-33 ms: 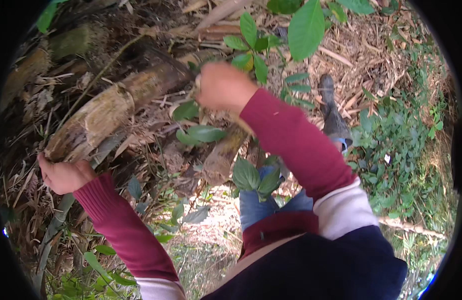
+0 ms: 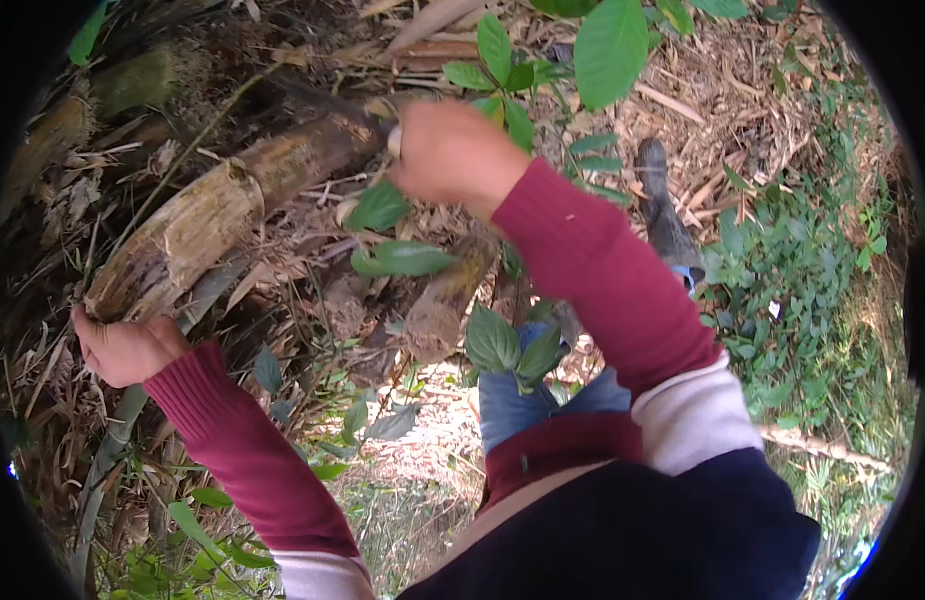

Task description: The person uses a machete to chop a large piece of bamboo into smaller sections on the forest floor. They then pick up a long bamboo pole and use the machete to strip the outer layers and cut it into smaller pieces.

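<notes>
A thick, weathered bamboo log (image 2: 208, 225) lies slantwise at the left, its bark split and pale near the lower end. My left hand (image 2: 128, 348) is closed round that lower end, with the fingertips partly hidden. At the other end, my right hand (image 2: 448, 150) is wrapped round the pale handle of a machete. Its dark blade (image 2: 335, 104) points up and left, just above the log's upper part. Whether the blade touches the wood I cannot tell.
Dry leaf litter (image 2: 703, 75) covers the ground. A leafy sapling (image 2: 503, 75) rises beyond my right hand. A cut stump (image 2: 438, 315) stands between my arms. A thin stem (image 2: 198, 140) runs behind the log. My dark boot (image 2: 666, 210) is at the right, beside low green plants (image 2: 783, 290).
My right hand has shifted slightly up, and the machete blade now shows higher above the log. My left hand keeps its hold on the lower end, barely moved.
</notes>
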A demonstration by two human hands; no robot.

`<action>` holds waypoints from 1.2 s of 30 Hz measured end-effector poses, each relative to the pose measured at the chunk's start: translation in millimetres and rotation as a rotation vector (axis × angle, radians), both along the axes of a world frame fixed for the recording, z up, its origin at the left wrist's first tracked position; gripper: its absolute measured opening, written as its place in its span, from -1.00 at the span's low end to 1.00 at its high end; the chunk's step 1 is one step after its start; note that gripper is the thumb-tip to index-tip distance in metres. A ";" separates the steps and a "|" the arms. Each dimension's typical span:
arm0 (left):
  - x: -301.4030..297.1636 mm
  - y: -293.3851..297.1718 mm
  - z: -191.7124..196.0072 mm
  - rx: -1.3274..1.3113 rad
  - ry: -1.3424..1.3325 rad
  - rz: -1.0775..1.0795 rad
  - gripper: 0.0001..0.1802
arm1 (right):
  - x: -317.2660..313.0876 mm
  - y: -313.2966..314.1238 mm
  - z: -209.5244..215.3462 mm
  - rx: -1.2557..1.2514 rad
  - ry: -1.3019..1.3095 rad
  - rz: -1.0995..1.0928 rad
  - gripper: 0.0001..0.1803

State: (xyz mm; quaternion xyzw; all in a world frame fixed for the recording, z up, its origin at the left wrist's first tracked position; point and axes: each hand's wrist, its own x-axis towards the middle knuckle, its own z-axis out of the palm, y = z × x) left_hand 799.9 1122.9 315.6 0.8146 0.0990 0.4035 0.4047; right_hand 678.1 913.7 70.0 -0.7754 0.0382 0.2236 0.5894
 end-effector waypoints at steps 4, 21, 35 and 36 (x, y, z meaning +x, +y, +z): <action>-1.3 -10.8 -3.7 -0.015 -0.081 0.050 -0.83 | -11.0 9.4 -23.8 0.368 0.099 -0.315 -0.58; -0.9 -23.5 -8.5 0.003 -0.048 0.061 -0.64 | 13.9 -2.9 -63.5 0.662 0.166 -0.436 -0.77; 3.1 -4.5 -11.1 0.072 -0.152 0.044 -0.76 | 40.0 -46.2 -12.1 0.519 -0.203 -0.869 -0.62; 2.8 -3.6 -11.2 0.071 -0.131 -0.007 -0.76 | 29.5 -19.6 -14.6 0.570 -0.176 -0.911 -0.60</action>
